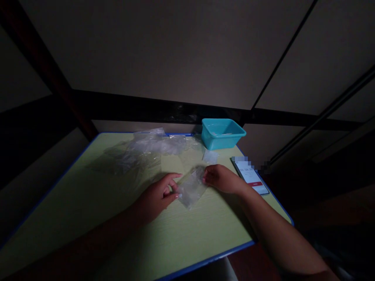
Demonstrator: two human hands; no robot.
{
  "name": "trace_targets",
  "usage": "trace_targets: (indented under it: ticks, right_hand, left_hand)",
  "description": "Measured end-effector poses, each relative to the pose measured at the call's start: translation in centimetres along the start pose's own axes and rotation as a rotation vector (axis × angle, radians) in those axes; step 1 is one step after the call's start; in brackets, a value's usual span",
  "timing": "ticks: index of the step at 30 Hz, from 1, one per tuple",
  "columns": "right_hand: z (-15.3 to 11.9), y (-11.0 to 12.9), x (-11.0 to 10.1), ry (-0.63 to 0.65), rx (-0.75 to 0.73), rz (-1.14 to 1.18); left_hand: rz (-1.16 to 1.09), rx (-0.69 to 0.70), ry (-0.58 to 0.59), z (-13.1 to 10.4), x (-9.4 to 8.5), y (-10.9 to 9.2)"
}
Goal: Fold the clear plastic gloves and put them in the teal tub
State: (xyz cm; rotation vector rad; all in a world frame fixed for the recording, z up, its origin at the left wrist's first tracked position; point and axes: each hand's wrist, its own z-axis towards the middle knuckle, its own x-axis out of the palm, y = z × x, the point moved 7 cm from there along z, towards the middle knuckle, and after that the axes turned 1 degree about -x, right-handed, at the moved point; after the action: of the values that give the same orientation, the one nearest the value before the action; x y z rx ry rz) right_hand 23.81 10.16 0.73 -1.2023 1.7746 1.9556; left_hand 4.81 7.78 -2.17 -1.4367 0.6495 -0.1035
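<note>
A clear plastic bag (191, 191) lies at a slant on the table between my hands. My right hand (221, 178) has its fingers pinched at the bag's upper right edge. To the left, my left hand (161, 195) is open, with index finger and thumb apart and their tips close to the bag's left edge. Whether those tips touch the plastic I cannot tell. Just beyond my right hand rests a small white packet (210, 157). A loose heap of clear plastic bags (146, 146) spreads over the back left of the table.
A turquoise plastic basket (223, 140) with something pale inside stands at the back right corner. Along the right edge lies a phone (253, 179) with a lit timer screen. The pale green table (187, 242) has a blue rim, and cabinet panels rise behind it.
</note>
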Motion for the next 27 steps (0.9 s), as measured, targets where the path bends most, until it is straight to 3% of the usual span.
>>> trace_targets:
  ticks: [7,11,16,21,27]
  right_hand:
    - [-0.2,0.3,-0.2,0.037,0.047,-0.112]
    - [-0.2,0.1,-0.1,0.042,0.051,-0.113]
    - [-0.2,-0.1,-0.1,0.052,0.057,-0.094]
    - [-0.1,-0.3,-0.2,0.076,0.078,-0.076]
    - [-0.2,-0.4,-0.4,0.088,0.097,-0.144]
  left_hand:
    - [0.208,0.064,-0.107,-0.2,-0.5,-0.8]
    - [0.481,0.294,-0.113,-1.2,-0.4,-2.9]
    - [0.622,0.514,0.101,-2.2,1.0,-3.2]
    - [0.606,0.457,0.341,-2.4,2.2,-2.3]
    - [0.585,0.440,0.442,-2.6,2.7,-2.7]
